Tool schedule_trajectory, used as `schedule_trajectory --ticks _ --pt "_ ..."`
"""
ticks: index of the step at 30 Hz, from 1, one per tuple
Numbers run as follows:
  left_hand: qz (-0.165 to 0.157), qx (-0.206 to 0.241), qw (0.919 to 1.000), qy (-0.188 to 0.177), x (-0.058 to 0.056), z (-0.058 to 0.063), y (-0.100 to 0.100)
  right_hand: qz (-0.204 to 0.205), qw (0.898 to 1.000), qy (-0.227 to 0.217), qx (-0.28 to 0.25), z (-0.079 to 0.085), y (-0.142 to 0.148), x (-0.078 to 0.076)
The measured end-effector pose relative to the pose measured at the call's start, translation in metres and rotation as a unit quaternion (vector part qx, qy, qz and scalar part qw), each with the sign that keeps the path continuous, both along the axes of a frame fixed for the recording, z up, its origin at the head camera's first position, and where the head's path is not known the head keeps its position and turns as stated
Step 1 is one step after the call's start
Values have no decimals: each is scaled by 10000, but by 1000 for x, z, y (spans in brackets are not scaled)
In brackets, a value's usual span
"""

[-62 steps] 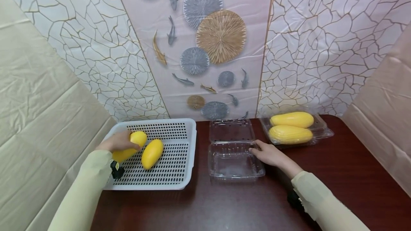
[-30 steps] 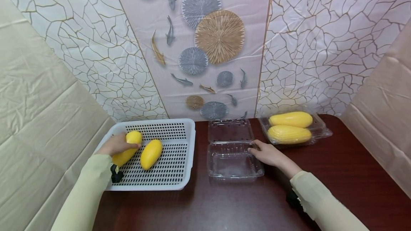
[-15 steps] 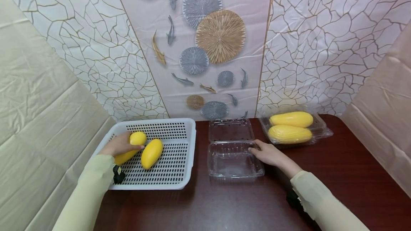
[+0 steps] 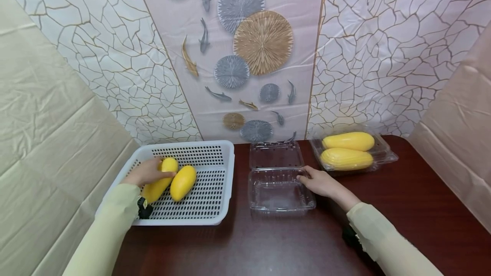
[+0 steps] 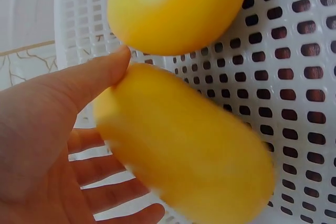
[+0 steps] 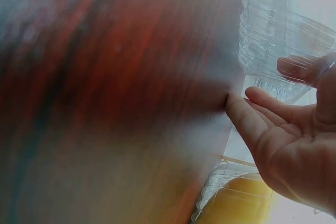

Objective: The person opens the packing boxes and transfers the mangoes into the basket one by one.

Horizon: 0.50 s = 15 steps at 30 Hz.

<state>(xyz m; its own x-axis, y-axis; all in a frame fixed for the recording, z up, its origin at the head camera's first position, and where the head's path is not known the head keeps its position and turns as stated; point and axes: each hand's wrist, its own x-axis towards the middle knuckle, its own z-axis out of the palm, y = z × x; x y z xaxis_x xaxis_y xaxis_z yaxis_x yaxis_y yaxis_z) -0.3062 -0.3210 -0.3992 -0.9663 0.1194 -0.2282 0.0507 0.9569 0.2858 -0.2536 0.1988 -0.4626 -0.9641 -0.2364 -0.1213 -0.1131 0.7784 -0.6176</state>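
Over the white perforated basket [image 4: 227, 182], my left hand [image 4: 145, 171] holds a yellow mango [image 4: 155, 191], thumb on its near side and fingers along the other, as the left wrist view shows. A second mango [image 4: 183, 183] lies close to its right in the basket. My right hand [image 4: 320, 183] pinches the right wall of a clear plastic clamshell box [image 4: 281, 197], whose lid [image 4: 275, 156] lies folded back. In the right wrist view the thumb [image 6: 294, 69] shows through the plastic, with the other fingers outside the wall. Nothing lies inside this box.
At the back right, a second clear plastic box [image 4: 383, 156] contains two elongated yellow fruits [image 4: 347, 159]. Everything stands on a dark red-brown table [image 4: 245, 246]. A patterned wall cloth [image 4: 264, 46] rises behind it, with beige cloth [image 4: 46, 148] at the sides.
My left hand and its mango have shifted a little to the right, toward the second mango, after a small move left. My right hand and the clamshell box stay in place.
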Motion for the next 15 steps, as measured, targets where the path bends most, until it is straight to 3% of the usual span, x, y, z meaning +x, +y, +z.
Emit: schedule_trajectory --ticks 15 --pt "-173 -115 9998 -25 8 9 18 -24 10000 29 -18 0 0 0"
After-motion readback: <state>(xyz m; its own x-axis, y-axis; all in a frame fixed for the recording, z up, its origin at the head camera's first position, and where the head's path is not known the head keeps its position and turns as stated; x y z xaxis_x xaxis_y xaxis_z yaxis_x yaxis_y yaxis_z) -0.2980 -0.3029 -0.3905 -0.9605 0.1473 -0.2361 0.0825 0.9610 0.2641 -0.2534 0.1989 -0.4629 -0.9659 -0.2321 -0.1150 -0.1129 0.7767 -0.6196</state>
